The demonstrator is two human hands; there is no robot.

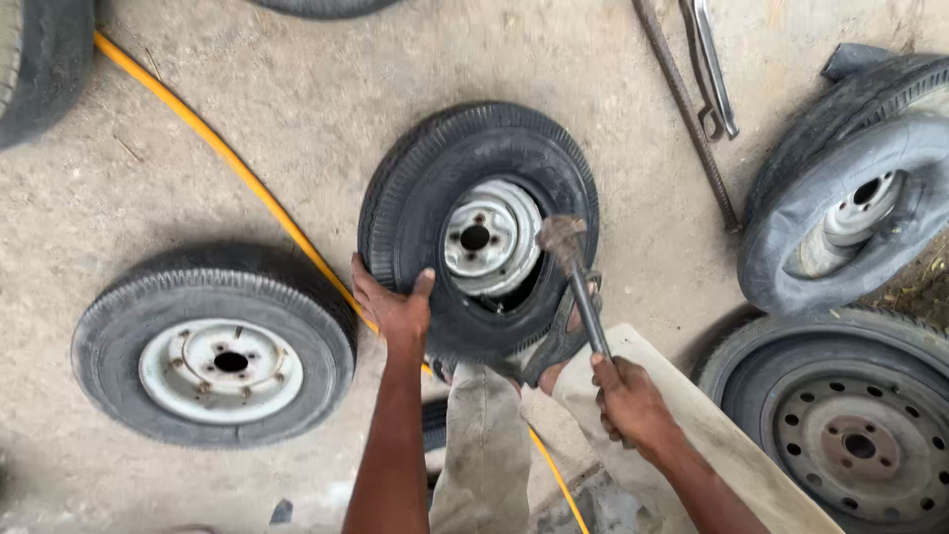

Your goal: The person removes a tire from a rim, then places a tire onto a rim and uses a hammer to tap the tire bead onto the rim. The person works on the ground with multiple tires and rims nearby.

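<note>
My right hand (pixel 629 403) is clenched on a hammer (pixel 576 282) handle, its head at the gap between rim (pixel 491 237) and tyre (pixel 474 232). My left hand (pixel 393 309) grips the tyre's tread edge, holding it tilted on the concrete floor (pixel 297 109), braced by my foot. As I judge it, the bead looks partly loose on the right side; the rim sits inside, so more breaking is left. A yellow hose (pixel 227 158) runs behind; other wheels (pixel 217 351) lie around.
</note>
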